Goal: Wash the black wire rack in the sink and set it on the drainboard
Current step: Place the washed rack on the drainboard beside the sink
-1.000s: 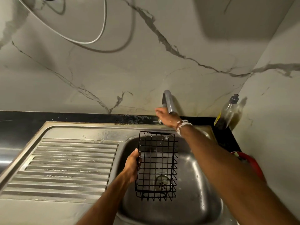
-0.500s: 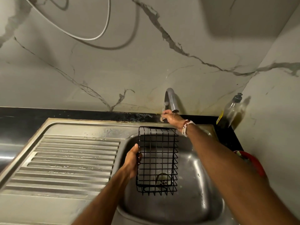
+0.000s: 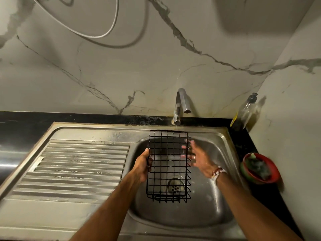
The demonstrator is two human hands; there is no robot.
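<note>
Black wire rack (image 3: 168,165) held over the sink (image 3: 224,173) basin, drain visible through its grid. My left hand (image 3: 142,166) is closed around its left edge. My right hand (image 3: 199,158) (blurred) is spread open at the right edge, gripping nothing. Drainboard (image 3: 76,169) lies to the left; faucet (image 3: 180,105) behind.

bare forearms, beaded bracelet (image 3: 217,173) on right wrist, finger ring (image 3: 194,157)

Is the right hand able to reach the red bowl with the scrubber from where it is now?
Probably yes. The right hand is open and empty beside the wire rack, and nothing stands between it and the red bowl on the counter.
</note>
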